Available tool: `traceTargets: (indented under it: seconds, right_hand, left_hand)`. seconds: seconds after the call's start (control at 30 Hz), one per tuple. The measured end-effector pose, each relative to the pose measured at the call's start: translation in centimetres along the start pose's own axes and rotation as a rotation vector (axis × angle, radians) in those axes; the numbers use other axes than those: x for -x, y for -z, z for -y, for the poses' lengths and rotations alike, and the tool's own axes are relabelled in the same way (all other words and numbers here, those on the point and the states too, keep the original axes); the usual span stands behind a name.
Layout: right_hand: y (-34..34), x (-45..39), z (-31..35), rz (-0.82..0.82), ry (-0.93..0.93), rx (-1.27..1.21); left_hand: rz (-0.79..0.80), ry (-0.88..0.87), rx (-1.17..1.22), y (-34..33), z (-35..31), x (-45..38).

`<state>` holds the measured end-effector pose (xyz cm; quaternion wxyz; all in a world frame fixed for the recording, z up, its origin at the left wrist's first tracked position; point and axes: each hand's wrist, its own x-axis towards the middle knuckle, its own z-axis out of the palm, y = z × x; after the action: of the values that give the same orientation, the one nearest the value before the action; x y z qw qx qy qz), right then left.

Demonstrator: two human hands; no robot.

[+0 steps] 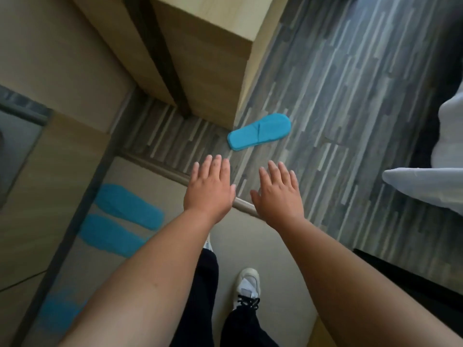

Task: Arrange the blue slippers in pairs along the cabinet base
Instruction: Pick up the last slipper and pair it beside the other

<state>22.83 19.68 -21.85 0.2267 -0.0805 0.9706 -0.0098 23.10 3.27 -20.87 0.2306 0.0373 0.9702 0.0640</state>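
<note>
A single blue slipper [259,131] lies flat on the striped grey floor beside the corner of a wooden cabinet [208,68]. Two more blue slippers [129,205] lie side by side as a pair along the cabinet base [67,236] at the left. Another blurred blue slipper [60,311] shows at the lower left, partly hidden by my left arm. My left hand [209,187] and my right hand [278,191] are both stretched forward with fingers spread, palms down, holding nothing, a short way below the single slipper.
White bedding [426,189] hangs in from the right over a dark bed frame. A metal floor strip [160,166] divides the beige floor from the striped floor. My white sneaker [246,286] and black trouser legs are below my arms.
</note>
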Motion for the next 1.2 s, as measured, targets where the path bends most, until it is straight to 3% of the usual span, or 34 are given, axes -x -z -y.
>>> traceTargets:
  seconds: [0.27,0.4,0.83,1.0,1.2]
  right_hand:
    - [-1.2,-8.6,-4.8,0.010,-0.234,-0.165]
    - [-4.3,-12.3,-5.9,0.008,-0.365,-0.318]
    - [-18.0,-25.4,-8.8,-0.034,-0.355,-0.438]
    - [-19.6,-28.1,-8.9,0.001,-0.649,-0.875]
    - [-19.5,-31.0,-9.4,-0.075,-0.835,-1.044]
  left_hand:
    - [0.076,-0.271,-0.139,-0.4,-2.9,-13.1]
    - [0.110,-0.303,-0.192,-3.0,-3.5,-18.7]
    - [0.063,-0.224,-0.184,-15.7,-4.5,-34.0]
    - [0.056,-0.082,-0.006,-17.6,-5.1,-36.8]
    - [-0.002,0.004,0.007,-18.3,-5.7,-39.2]
